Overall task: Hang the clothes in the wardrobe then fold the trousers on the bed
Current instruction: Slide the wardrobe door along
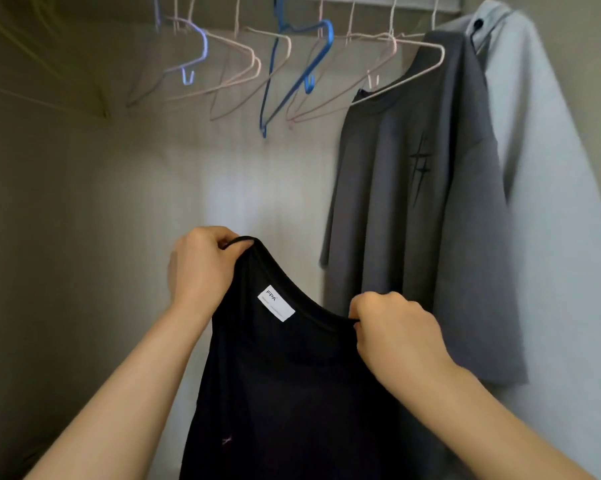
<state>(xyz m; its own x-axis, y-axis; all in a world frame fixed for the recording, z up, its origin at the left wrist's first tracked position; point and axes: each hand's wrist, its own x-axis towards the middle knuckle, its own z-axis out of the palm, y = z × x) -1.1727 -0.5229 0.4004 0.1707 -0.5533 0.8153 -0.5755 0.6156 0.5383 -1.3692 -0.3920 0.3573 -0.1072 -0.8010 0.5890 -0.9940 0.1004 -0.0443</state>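
A black T-shirt (292, 393) with a white neck label hangs between my hands in front of the open wardrobe. My left hand (202, 268) grips the left side of its collar, raised a little higher. My right hand (392, 327) pinches the right side of the collar. The neck opening is stretched between them. Above, several empty hangers hang on the rail (378, 0), among them a dark blue hanger (302, 74), a lilac hanger (191, 60) and pink hangers (243, 74). The shirt's lower part runs out of the frame.
A grey T-shirt (413, 209) with a dark cross print hangs on a pink hanger at the right. Behind it hangs a pale blue hooded garment (548, 202). The wardrobe's back wall (119, 202) is bare on the left.
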